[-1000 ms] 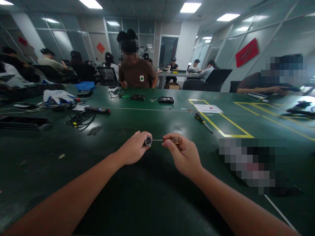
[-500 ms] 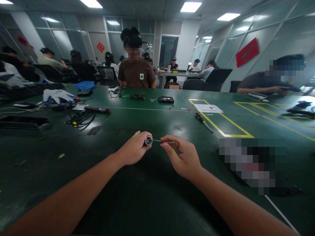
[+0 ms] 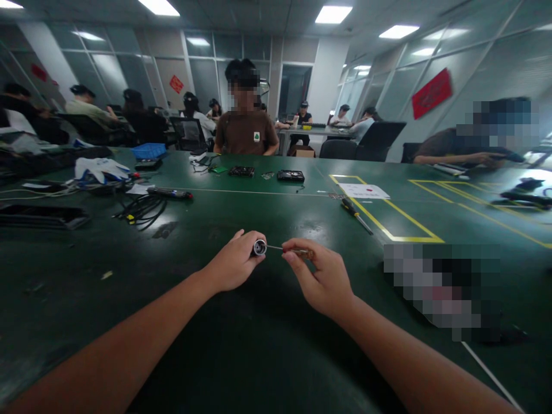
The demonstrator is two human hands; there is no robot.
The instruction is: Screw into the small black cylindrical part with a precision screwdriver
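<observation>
At far left on the green table [image 3: 207, 345], a shallow black tray [image 3: 80, 218] is lying, its inside too dark to read; farther back, a blue basket [image 3: 149, 153] is standing, its contents being hidden from this angle. Toward the middle, your left hand [image 3: 235, 261] is wrapping around a dark cylinder [image 3: 259, 248], clear of the tabletop, and its silver-rimmed mouth is facing you; small fittings are showing inside, too dim to name. From its right, a clear-handled screwdriver [image 3: 305, 252] is pointing at that mouth — whether the tip is touching the rim or reaching inside, you cannot tell. Your right hand [image 3: 321, 276] is pinching the handle between thumb and fingers. You are probably probing or working at the cylinder's mouth, and the next move is likely calling for a steady left grip and a light, well-aligned right one. Far behind, a cardboard box [image 3: 305, 153] is sitting, contents out of sight. Farther right, a yellow-and-black screwdriver [image 3: 354, 213] is lying near a white sheet [image 3: 364, 191].
</observation>
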